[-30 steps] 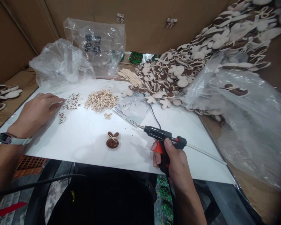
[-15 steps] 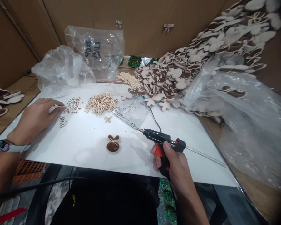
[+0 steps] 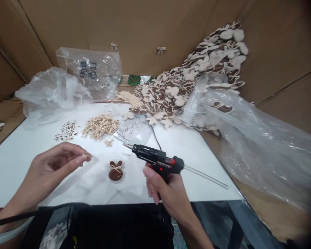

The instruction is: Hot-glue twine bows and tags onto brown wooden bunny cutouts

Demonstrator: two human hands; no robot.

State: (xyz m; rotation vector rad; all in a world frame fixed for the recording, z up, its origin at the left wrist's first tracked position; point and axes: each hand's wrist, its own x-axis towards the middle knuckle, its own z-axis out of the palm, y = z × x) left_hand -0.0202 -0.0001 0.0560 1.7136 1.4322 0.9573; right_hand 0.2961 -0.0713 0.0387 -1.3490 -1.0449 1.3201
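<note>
My right hand (image 3: 164,188) is wrapped round the grip of a black hot glue gun (image 3: 149,154). Its nozzle points left, and a clear glue stick (image 3: 207,175) sticks out of its back end. Thumb and fingers of my left hand (image 3: 58,164) are pinched together on a small pale piece (image 3: 84,156), too small to make out well. Between the two hands a brown bunny-shaped ornament (image 3: 115,174) with a cream string bow lies on the white table (image 3: 93,193). Behind my left hand are scattered tiny brown-and-white pieces (image 3: 67,130).
A heap of cream string bows (image 3: 101,126) lies mid-table, with one loose bow (image 3: 109,143) before it. Many finished ornaments (image 3: 171,90) pile up at the back right. Clear plastic bags (image 3: 261,138) lie at right and back left. The gun's cord (image 3: 156,138) runs behind it.
My left hand has come away from the tiny pieces, toward the ornament, with a small pale piece in its fingertips. My right hand still holds the glue gun, now nearer the ornament. The view has shifted.
</note>
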